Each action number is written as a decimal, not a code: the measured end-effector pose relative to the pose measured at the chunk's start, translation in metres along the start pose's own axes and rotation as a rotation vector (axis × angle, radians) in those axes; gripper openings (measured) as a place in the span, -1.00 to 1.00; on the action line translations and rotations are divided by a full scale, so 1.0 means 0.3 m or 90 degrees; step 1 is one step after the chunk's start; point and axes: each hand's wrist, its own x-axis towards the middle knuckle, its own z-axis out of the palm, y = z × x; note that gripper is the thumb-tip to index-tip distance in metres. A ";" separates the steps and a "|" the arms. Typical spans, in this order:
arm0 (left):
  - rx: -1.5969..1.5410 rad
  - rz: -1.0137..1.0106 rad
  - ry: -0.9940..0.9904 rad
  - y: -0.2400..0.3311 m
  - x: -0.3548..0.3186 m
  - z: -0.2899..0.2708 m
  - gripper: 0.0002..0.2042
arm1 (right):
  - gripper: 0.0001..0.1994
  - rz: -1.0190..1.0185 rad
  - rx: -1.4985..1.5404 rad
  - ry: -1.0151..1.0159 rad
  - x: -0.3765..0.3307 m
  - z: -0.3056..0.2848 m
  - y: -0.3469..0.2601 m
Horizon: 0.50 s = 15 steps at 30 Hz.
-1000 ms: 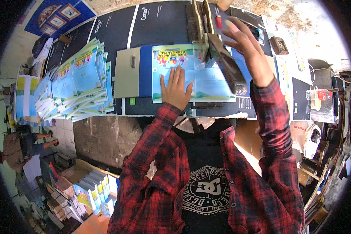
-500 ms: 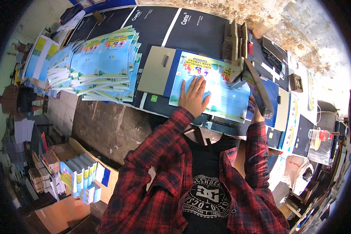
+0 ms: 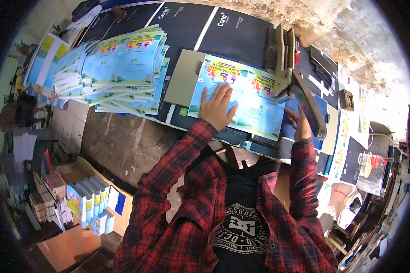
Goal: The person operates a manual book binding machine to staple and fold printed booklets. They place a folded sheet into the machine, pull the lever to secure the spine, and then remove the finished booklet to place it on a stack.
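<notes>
I have my left hand (image 3: 217, 107) spread flat, fingers open, pressing on the light-blue booklet (image 3: 241, 100) that lies on the table (image 3: 241, 36) at about 12 o'clock from my chest. The flat palm looks meant to keep the booklet from sliding while its right edge sits under the heavy lever stapler (image 3: 296, 86). My right hand (image 3: 299, 125), at roughly 1 o'clock, is raised with fingers loosely open against the underside of the stapler's long arm (image 3: 310, 109); it does not appear to grip it, more to steady or meet it. A grey card sheet (image 3: 183, 84) lies under the booklet's left side, likely as a backing. At 10 o'clock a fanned stack of matching booklets (image 3: 123, 68) sits well apart from the stapler, staggered, I judge, so that each copy lifts off singly. Down at 8 o'clock an open cardboard box (image 3: 84, 204) on the floor holds more booklets on edge.
</notes>
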 end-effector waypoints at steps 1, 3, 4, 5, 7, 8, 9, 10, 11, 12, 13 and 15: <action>-0.006 0.000 0.000 0.006 0.003 0.002 -0.44 | -0.29 -0.045 -0.022 0.014 0.043 -0.057 -0.034; -0.014 0.003 -0.002 0.000 0.013 0.009 -0.43 | -0.32 -0.175 -0.059 0.049 0.068 -0.133 -0.197; -0.017 0.003 -0.005 0.004 0.019 0.011 -0.43 | -0.36 -0.261 -0.081 0.077 0.041 -0.160 -0.336; -0.004 0.003 -0.005 -0.002 0.018 0.017 -0.43 | -0.45 -0.402 -0.096 0.119 -0.042 -0.073 -0.541; 0.017 0.011 -0.004 -0.006 0.016 0.024 -0.43 | -0.31 -0.412 -0.144 0.100 -0.129 0.039 -0.738; 0.024 -0.003 -0.003 -0.017 0.003 0.012 -0.43 | -0.29 -0.434 -0.345 0.082 -0.161 0.085 -0.793; 0.019 -0.004 0.004 -0.021 -0.004 0.001 -0.43 | -0.26 -0.448 -0.552 0.059 -0.186 0.117 -0.824; 0.008 -0.001 0.011 -0.019 -0.004 -0.001 -0.43 | -0.24 -0.443 -0.609 0.032 -0.207 0.141 -0.795; 0.000 -0.005 0.017 -0.017 -0.005 0.002 -0.43 | -0.22 -0.438 -0.664 -0.006 -0.217 0.165 -0.736; 0.001 -0.003 0.018 -0.016 -0.007 0.004 -0.43 | -0.11 -0.373 -0.627 -0.041 -0.242 0.177 -0.680; -0.009 0.003 0.018 -0.001 -0.006 0.006 -0.43 | -0.10 -0.399 -0.675 0.002 -0.269 0.197 -0.574; -0.024 0.020 0.020 0.014 0.013 0.004 -0.44 | -0.07 -0.453 -0.763 0.094 -0.293 0.241 -0.343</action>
